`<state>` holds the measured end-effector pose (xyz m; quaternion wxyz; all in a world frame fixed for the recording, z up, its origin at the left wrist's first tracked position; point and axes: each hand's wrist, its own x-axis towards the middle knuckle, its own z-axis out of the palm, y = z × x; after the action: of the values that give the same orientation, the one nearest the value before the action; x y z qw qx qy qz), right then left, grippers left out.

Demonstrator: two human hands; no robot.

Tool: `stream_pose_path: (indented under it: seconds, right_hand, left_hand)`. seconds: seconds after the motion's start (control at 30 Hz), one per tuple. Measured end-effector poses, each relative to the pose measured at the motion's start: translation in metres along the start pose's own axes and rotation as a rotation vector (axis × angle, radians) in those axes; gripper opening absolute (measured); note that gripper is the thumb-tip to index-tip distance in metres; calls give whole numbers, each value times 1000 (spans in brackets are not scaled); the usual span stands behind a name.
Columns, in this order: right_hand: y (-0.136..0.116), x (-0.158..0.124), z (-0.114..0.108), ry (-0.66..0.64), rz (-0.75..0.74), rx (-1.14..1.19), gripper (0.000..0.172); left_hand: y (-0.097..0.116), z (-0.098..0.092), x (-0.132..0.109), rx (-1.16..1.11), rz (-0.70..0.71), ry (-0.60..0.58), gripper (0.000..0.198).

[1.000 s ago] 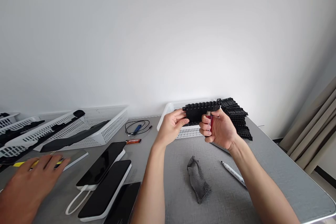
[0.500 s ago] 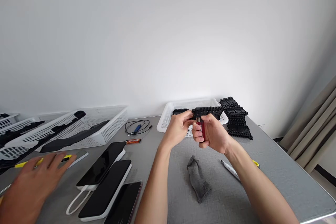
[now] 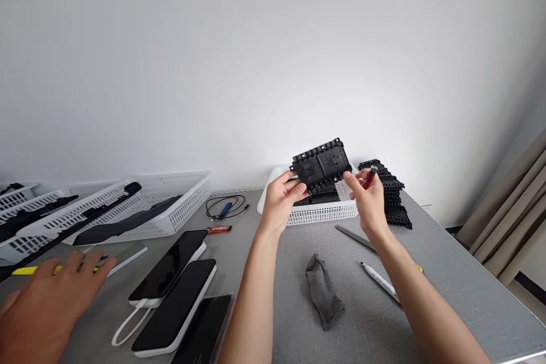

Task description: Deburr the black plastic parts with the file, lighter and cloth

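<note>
My left hand (image 3: 279, 199) grips the lower left end of a flat black plastic part (image 3: 322, 165) with toothed long edges. The part is tilted, its broad ribbed face turned toward me, above a white basket (image 3: 324, 216). My right hand (image 3: 369, 202) is closed around a red lighter (image 3: 370, 177) whose metal top points up. Its thumb and fingertips are at the lower right corner of the black part. More black parts (image 3: 318, 198) lie in the basket below.
Stacked black parts (image 3: 396, 213) stand right of the basket. A grey cloth (image 3: 324, 293), a metal strip (image 3: 352, 235) and a white marker (image 3: 379, 278) lie nearer. Phones (image 3: 174, 310), a cable (image 3: 226, 207) and another basket (image 3: 187, 210) are leftward. Another person's hand (image 3: 55, 290) holds a yellow tool.
The black part has been raised and turned from edge-on to broad face toward me. My right hand moved right with the lighter, uncovering the metal strip. The other person's hand shifted slightly.
</note>
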<state>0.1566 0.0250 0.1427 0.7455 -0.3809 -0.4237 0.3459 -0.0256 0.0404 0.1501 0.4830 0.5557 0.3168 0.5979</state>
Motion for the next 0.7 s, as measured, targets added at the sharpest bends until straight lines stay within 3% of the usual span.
stream_pose_path:
  seconds: [0.13, 0.33, 0.53, 0.7]
  right_hand:
    - [3, -2, 5, -76, 97, 57, 46]
    - [1, 1, 1, -26, 92, 99, 47]
    - [2, 6, -4, -36, -9, 25, 37]
    - [2, 7, -5, -71, -111, -108, 32]
  left_hand:
    - [3, 1, -2, -51, -23, -40, 63]
    - [6, 3, -6, 110, -122, -185, 76]
    - [8, 1, -8, 281, -89, -226, 56]
    - [6, -2, -8, 355, -36, -231, 54]
